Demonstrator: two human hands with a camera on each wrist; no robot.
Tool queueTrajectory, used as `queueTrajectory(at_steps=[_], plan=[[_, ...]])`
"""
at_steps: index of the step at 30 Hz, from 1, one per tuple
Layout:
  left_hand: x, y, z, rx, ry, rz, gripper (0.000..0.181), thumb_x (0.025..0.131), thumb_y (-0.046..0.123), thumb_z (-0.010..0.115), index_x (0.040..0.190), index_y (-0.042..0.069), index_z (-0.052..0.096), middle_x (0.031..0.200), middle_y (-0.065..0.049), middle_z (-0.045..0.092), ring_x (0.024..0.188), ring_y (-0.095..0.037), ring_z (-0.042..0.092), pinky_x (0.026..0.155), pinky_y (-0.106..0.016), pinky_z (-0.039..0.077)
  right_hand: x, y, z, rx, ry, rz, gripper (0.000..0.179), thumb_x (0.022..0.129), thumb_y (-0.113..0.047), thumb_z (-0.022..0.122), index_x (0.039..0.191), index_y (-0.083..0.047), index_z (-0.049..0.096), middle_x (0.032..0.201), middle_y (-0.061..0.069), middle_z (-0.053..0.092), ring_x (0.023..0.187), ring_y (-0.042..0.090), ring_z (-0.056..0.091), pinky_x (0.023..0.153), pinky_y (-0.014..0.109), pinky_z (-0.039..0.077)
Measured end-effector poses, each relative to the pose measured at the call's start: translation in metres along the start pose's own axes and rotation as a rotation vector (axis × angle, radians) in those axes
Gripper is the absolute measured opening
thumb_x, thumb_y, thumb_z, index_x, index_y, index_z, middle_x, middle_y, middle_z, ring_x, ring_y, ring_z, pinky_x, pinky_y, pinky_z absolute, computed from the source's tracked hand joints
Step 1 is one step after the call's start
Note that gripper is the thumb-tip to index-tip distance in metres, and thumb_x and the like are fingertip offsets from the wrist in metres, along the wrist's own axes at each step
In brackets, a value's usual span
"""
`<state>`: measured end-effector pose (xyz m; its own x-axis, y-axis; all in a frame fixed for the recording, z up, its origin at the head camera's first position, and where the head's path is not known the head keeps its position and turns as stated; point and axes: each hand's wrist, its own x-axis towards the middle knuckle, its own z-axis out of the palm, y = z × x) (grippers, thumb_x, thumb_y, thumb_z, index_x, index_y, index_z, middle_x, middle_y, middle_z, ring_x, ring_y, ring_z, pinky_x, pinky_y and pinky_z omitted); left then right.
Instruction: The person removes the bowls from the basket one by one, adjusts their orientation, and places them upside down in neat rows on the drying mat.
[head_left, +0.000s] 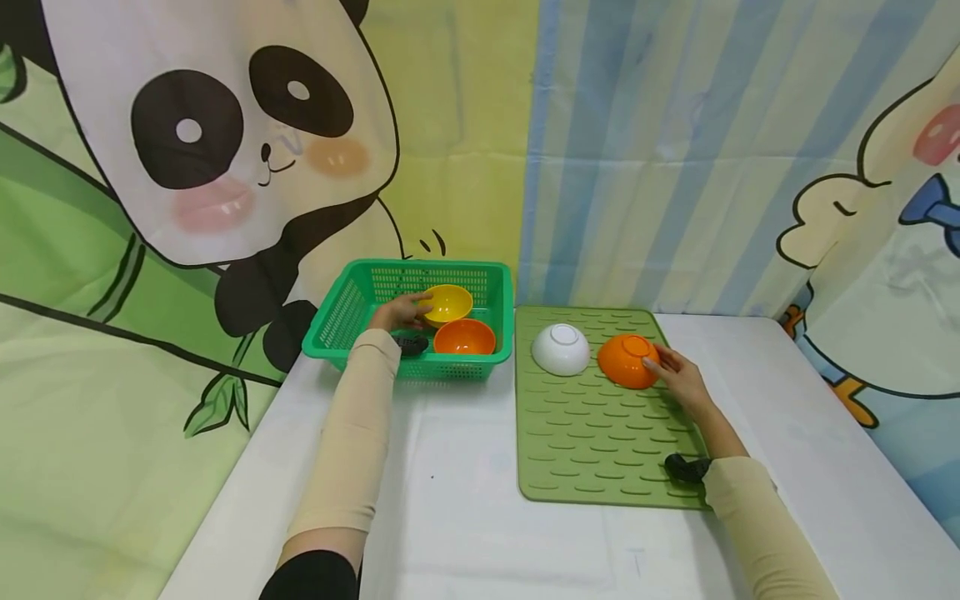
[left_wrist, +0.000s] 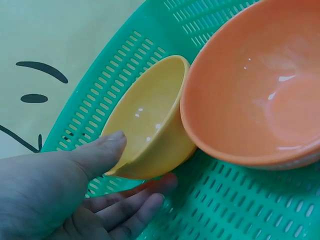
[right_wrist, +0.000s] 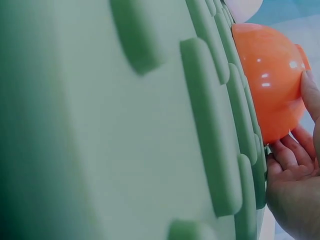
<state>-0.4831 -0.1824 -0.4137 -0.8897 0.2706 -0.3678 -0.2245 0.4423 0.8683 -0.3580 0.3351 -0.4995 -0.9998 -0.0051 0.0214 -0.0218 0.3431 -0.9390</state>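
Inside the green basket [head_left: 341, 321], my left hand [head_left: 401, 313] has its thumb over the rim of a yellow bowl [head_left: 450, 303] and its fingers below, pinching the edge. That bowl leans with its mouth tilted in the left wrist view, against an orange bowl [left_wrist: 260, 95] that sits mouth up beside it. On the green drying mat [head_left: 600, 450], my right hand [head_left: 681, 379] holds a second orange bowl [head_left: 626, 362], which is upside down. Its thumb presses near the base and the fingers curl by the rim. A white bowl [head_left: 561, 350] lies upside down just left of it.
Basket and mat stand side by side on a white table [head_left: 450, 483], near a hanging cloth [head_left: 600, 167] printed with cartoon animals. The mat has raised ridges. Dark devices sit at both wrists.
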Motion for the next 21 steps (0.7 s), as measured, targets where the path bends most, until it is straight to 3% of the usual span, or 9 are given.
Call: queueTrajectory(at_steps=[6,10,13,16,17,18,21], plan=[[0.002,-0.003,0.0,0.043,-0.048,0.015,0.054,0.099,0.018,0.044,0.148,0.011,0.021,0.11,-0.019,0.055,0.08,-0.018,0.057,0.07,-0.024,0.05,0.001,0.001,0.001,0.002,0.001,-0.011,0.078,0.09,-0.039,0.057,0.146,-0.001,0.019,0.148,0.02,0.02,0.134,0.035,0.022,0.101,0.034,0.033],[-0.004,0.005,0.0,0.026,-0.073,0.004,0.057,0.097,0.014,0.047,0.148,0.009,0.02,0.122,-0.022,0.049,0.077,-0.02,0.058,0.072,-0.026,0.051,0.003,0.002,-0.001,0.007,0.0,-0.008,0.079,0.089,-0.041,0.057,0.146,-0.002,0.019,0.148,0.021,0.02,0.134,0.035,0.023,0.101,0.036,0.033],[-0.001,0.006,0.002,0.047,-0.045,-0.023,0.059,0.097,0.012,0.048,0.148,0.008,0.018,0.128,-0.025,0.043,0.077,-0.021,0.057,0.074,-0.029,0.051,0.003,0.002,-0.001,0.002,-0.003,0.001,0.08,0.089,-0.043,0.057,0.146,-0.002,0.019,0.148,0.02,0.02,0.134,0.034,0.023,0.101,0.038,0.032],[0.014,-0.005,0.0,0.065,-0.004,-0.032,0.064,0.095,0.014,0.052,0.148,0.011,0.018,0.125,-0.024,0.046,0.073,-0.018,0.057,0.079,-0.032,0.051,0.002,0.002,0.0,0.004,-0.006,-0.001,0.08,0.089,-0.042,0.057,0.146,-0.002,0.019,0.148,0.02,0.02,0.134,0.035,0.022,0.102,0.04,0.031],[0.019,-0.009,-0.002,0.058,-0.005,-0.023,0.064,0.094,0.015,0.054,0.148,0.013,0.02,0.125,-0.023,0.046,0.072,-0.017,0.058,0.079,-0.032,0.051,0.002,0.002,0.0,0.003,-0.007,-0.002,0.08,0.089,-0.042,0.057,0.146,-0.002,0.019,0.148,0.02,0.02,0.134,0.034,0.022,0.102,0.04,0.031],[0.033,-0.02,-0.007,0.031,-0.016,0.004,0.067,0.091,0.017,0.06,0.148,0.017,0.023,0.122,-0.021,0.048,0.068,-0.017,0.058,0.075,-0.031,0.052,0.002,0.002,0.0,0.002,-0.008,-0.002,0.08,0.089,-0.043,0.057,0.146,-0.003,0.019,0.148,0.02,0.02,0.134,0.034,0.022,0.102,0.041,0.03],[0.047,-0.028,-0.012,0.007,-0.017,0.011,0.072,0.088,0.019,0.065,0.148,0.02,0.024,0.118,-0.02,0.049,0.063,-0.017,0.058,0.073,-0.032,0.053,0.002,0.002,0.0,-0.002,-0.006,-0.004,0.08,0.089,-0.043,0.057,0.147,-0.003,0.018,0.148,0.02,0.02,0.134,0.034,0.022,0.102,0.041,0.03]])
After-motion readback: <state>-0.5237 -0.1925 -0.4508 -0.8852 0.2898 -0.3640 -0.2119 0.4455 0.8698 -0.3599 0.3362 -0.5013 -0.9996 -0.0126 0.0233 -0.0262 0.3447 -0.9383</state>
